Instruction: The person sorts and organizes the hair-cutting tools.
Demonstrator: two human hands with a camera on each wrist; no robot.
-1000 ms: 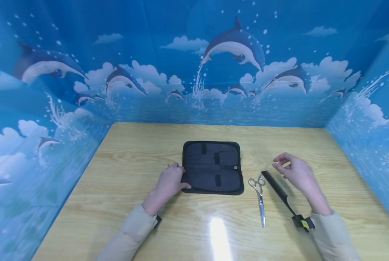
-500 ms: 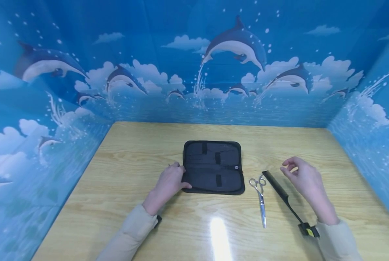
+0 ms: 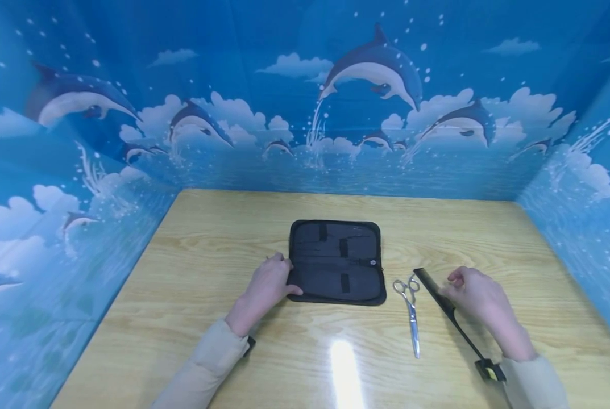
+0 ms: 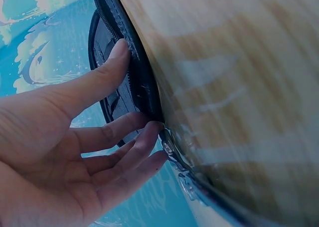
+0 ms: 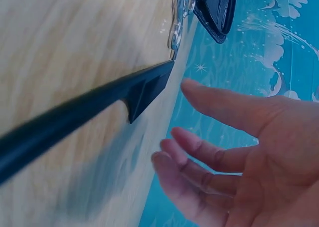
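Observation:
A black zip case point(image 3: 335, 272) lies unfolded on the table, with elastic loops inside. At its left edge is my left hand point(image 3: 264, 284); in the left wrist view the thumb point(image 4: 117, 55) lies over the zipped rim while the bent fingers meet the edge, pinching it. Silver scissors point(image 3: 412, 318) lie right of the case, blades toward me. Beside them is a black comb point(image 3: 438, 294) with a long thin handle. My right hand point(image 3: 481, 295) hovers just right of the comb, fingers loosely bent around nothing; the right wrist view shows a gap between hand and comb point(image 5: 144, 90).
The wood-grain table point(image 3: 223, 227) is bordered at the back and sides by blue dolphin-print sheeting point(image 3: 284, 102). A bright light reflection falls on the table's near middle. Dark wrist-worn devices sit at both cuffs, the right one near the comb's handle end.
My right hand has moved right, then lower and nearer to the comb. My left hand stays on the case edge. Case, scissors and comb lie as before; the head view has shifted slightly.

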